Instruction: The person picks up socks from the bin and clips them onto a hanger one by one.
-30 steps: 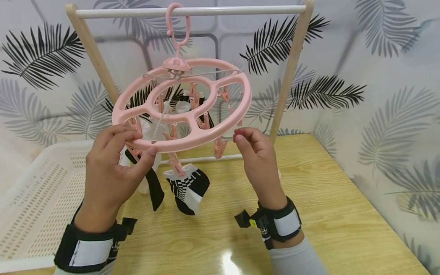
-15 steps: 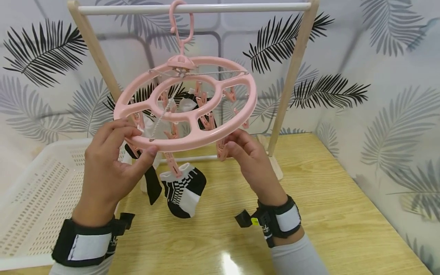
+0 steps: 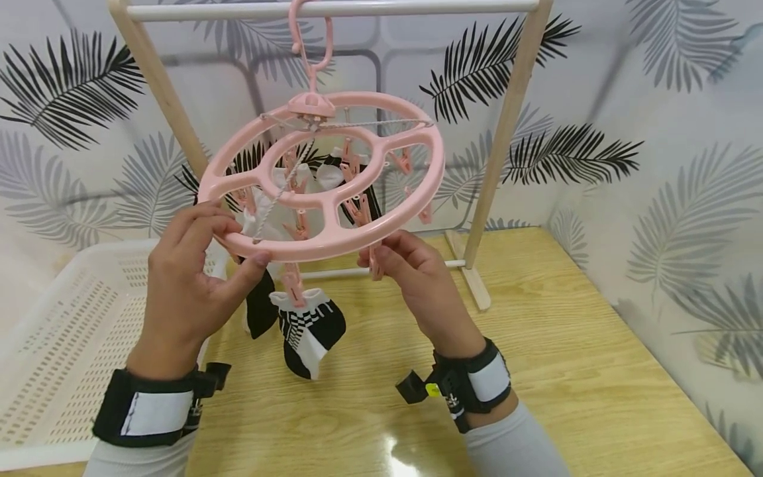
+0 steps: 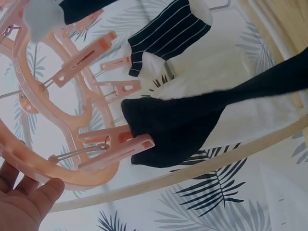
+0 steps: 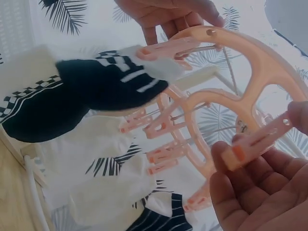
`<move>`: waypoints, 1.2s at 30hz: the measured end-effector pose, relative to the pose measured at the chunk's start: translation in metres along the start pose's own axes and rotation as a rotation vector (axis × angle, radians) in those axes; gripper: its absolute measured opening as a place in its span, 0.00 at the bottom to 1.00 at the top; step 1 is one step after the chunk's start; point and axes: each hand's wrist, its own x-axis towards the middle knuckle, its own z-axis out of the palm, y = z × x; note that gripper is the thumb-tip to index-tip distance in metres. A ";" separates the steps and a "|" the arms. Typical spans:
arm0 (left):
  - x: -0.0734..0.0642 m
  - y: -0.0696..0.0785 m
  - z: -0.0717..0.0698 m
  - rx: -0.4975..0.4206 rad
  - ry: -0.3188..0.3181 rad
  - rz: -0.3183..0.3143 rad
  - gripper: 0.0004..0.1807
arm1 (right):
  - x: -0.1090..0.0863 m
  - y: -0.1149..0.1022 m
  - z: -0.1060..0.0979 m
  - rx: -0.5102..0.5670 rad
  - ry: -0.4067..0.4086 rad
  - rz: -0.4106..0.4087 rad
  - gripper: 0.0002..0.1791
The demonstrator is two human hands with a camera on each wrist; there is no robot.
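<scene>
A pink round clip hanger [image 3: 334,235] hangs by its hook from the white bar, its ring tilted. My left hand [image 3: 193,285] grips the near left of the rim, thumb in front. Under the near right of the rim, my right hand [image 3: 420,285] pinches a pink clothespin [image 5: 257,147], which has no sock in its tip. From the clip between my hands hangs a black-and-white ankle sock [image 3: 310,331]. A plain black sock [image 4: 178,130] is clipped close to my left fingers. Behind it hangs a striped dark sock [image 4: 168,36].
The wooden stand with its white bar [image 3: 417,8] rises behind the hanger. At left lies a white perforated basket [image 3: 77,358]. Other pink clips [image 3: 405,161] dangle from the ring over the wooden table [image 3: 584,384]. A leaf-patterned backdrop [image 3: 685,218] stands behind.
My right hand has moved in from beside the ring, taken hold of a clothespin and shifted left with it. The left hand keeps its grip; the hanging socks have swung slightly left.
</scene>
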 end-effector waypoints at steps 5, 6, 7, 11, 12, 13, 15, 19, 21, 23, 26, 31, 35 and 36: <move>0.001 -0.003 0.002 0.015 -0.001 -0.027 0.30 | -0.002 -0.004 0.000 -0.023 -0.011 0.032 0.14; 0.001 -0.003 0.002 0.018 -0.001 -0.037 0.30 | -0.002 -0.004 0.000 -0.025 -0.019 0.036 0.14; 0.001 -0.003 0.002 0.019 -0.002 -0.045 0.30 | -0.002 -0.005 0.000 -0.029 -0.026 0.040 0.14; 0.001 -0.003 0.002 0.021 -0.006 -0.052 0.28 | -0.003 -0.005 0.000 -0.046 -0.052 0.045 0.13; 0.001 -0.003 0.002 0.022 -0.006 -0.049 0.28 | -0.004 -0.005 0.000 -0.055 -0.055 0.047 0.13; 0.001 -0.003 0.002 0.022 -0.005 -0.043 0.28 | -0.004 -0.005 0.000 -0.065 -0.055 0.048 0.12; 0.000 -0.004 0.002 0.021 -0.001 -0.037 0.28 | -0.004 -0.004 -0.001 -0.079 -0.059 0.049 0.12; -0.002 -0.006 0.003 0.018 -0.001 -0.019 0.27 | -0.004 -0.003 -0.001 -0.113 -0.063 0.053 0.12; -0.003 -0.008 0.003 0.016 -0.007 -0.015 0.27 | -0.004 -0.002 0.000 -0.122 -0.058 0.056 0.12; -0.005 -0.008 0.003 0.017 -0.009 -0.021 0.27 | -0.004 0.000 0.000 -0.131 -0.053 0.062 0.12; -0.009 -0.009 0.004 0.011 -0.002 -0.031 0.26 | -0.004 0.001 0.000 -0.152 -0.042 0.067 0.13; -0.018 -0.005 0.005 -0.010 0.016 -0.056 0.26 | -0.003 0.003 0.000 -0.171 -0.040 0.066 0.12; -0.028 0.004 0.008 -0.029 0.028 -0.088 0.24 | -0.004 0.003 0.000 -0.185 -0.041 0.063 0.12; -0.031 0.007 0.009 -0.039 0.035 -0.098 0.23 | -0.004 0.003 0.000 -0.189 -0.039 0.061 0.12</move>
